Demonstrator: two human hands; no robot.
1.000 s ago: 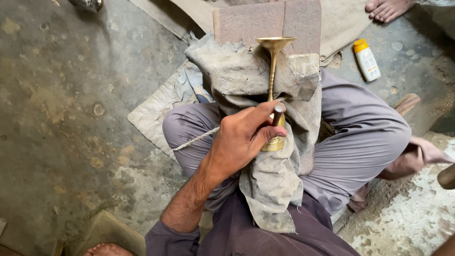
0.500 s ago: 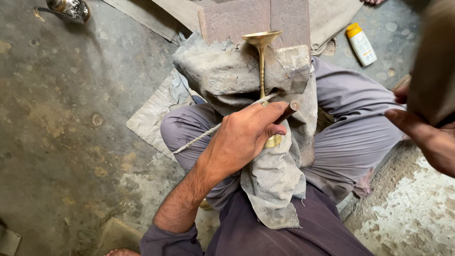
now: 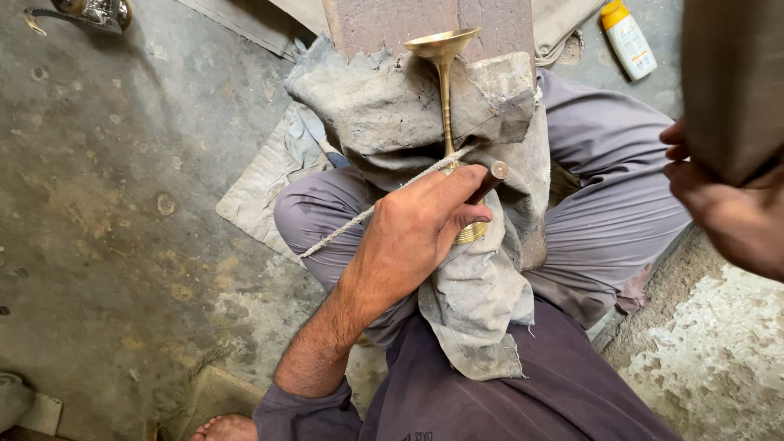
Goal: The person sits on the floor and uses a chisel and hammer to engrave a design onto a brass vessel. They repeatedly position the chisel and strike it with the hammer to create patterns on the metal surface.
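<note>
Brass piece [image 3: 445, 90]: slender stem with a flared cup at its far end. The long axis runs almost straight away from the wearer, cup end farthest and tilted a little right, lower end toward the body. It lies over a grey cloth [image 3: 482, 278] draped across the lap, and its cup reaches the front edge of a reddish block [image 3: 384, 20].

Left hand [image 3: 416, 233]: closed around the lower part of the brass piece, thumb along the top. Between thumb and fingers it also grips a short dark rod [image 3: 490, 178], whose round end pokes out to the right. Below the fingers a ribbed brass base shows.

Cord [image 3: 359, 216]: pale, running from the stem down-left across the knee; where it ends is hard to make out.

Right hand [image 3: 723, 204]: at the right edge, blurred, fingers curled against a large dark object [image 3: 731, 82] that is cut off by the frame. What that object is cannot be told, but the hand appears to hold it.

Hidden: the middle and lower stem sit under the left hand, and the cloth covers whatever supports the piece.

Bottle [image 3: 627, 37]: white with a yellow cap, on the floor at upper right.

Bare foot [image 3: 224, 429]: bottom edge, partly cut off.
</note>
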